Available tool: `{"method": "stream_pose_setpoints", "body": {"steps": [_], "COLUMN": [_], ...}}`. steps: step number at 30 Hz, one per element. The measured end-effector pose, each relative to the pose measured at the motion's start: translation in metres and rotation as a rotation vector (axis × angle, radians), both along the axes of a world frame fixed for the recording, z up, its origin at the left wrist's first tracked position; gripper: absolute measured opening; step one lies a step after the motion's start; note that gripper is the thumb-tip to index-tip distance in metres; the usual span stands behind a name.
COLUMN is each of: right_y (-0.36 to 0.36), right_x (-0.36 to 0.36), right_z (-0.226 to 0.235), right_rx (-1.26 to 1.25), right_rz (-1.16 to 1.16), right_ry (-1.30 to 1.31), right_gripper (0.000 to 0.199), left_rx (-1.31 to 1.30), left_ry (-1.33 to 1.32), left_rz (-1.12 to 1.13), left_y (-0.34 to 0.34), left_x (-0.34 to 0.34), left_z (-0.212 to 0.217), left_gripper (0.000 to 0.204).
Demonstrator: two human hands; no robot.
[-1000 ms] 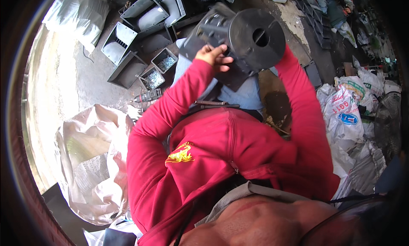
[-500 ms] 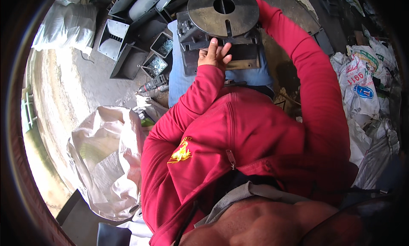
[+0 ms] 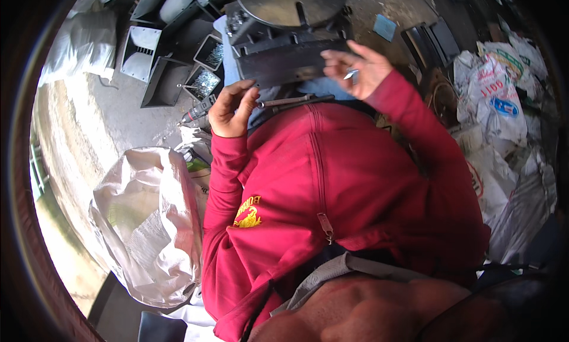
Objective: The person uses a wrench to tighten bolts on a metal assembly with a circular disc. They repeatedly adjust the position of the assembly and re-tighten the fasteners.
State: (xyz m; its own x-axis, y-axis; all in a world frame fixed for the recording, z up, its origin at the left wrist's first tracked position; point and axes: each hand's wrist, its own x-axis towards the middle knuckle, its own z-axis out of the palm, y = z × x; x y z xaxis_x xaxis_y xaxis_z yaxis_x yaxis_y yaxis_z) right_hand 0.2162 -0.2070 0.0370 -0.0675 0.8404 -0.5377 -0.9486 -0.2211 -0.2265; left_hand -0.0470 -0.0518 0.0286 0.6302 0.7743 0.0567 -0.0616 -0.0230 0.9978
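On my lap rests a black metal assembly (image 3: pixel 275 62) topped by a large dark round plate (image 3: pixel 265 9), which has a slot and a centre hole cut by the upper edge. My left hand (image 3: pixel 232 110) is by its near left corner, fingers curved and thumb apart, with nothing visible between them. My right hand (image 3: pixel 368 69) hovers over the right side of the assembly, fingers pointing left. A small shiny metal piece (image 3: pixel 351 74) shows among its fingers; its kind is unclear. Against my jacket lie a slim metal bar (image 3: pixel 287 100) and a dark rod (image 3: pixel 308 103).
To the left are dark open boxes (image 3: pixel 163 84), two bins of small metal fasteners (image 3: pixel 204 84) and a power drill (image 3: pixel 198 110). A large white woven sack (image 3: pixel 148 223) stands at my left. White bags (image 3: pixel 492 99) and black panels (image 3: pixel 431 46) are on the right.
My right hand has come from behind the round plate to above the assembly's near right side. My left hand moved left and nearer me. The assembly appears higher and further left in view.
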Motion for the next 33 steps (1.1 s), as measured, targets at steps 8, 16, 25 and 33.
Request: {"method": "stream_pose_setpoints", "body": {"steps": [8,16,25,33], "right_y": [0.049,0.064,0.069,0.076], "right_x": [-0.066,-0.081,-0.087,-0.086], "right_z": [0.005,-0.004,-0.019,-0.029], "right_rx": [0.223,0.18,0.154,-0.006], "right_rz": [0.112,0.166,0.168,0.251], "right_ry": [0.207,0.107,0.018,-0.174], "right_gripper": [0.068,0.06,0.035,0.025], "left_rx": [0.819,0.847,0.877,0.854], "left_ry": [0.184,0.418,0.458,0.474], "left_rz": [-0.205,-0.276,-0.156,-0.024], "left_y": [-0.002,0.002,0.013,0.015], "left_x": [0.034,0.028,0.027,0.02], "left_z": [0.041,0.025,0.018,0.005], "left_gripper": [0.031,0.025,0.02,0.018]}}
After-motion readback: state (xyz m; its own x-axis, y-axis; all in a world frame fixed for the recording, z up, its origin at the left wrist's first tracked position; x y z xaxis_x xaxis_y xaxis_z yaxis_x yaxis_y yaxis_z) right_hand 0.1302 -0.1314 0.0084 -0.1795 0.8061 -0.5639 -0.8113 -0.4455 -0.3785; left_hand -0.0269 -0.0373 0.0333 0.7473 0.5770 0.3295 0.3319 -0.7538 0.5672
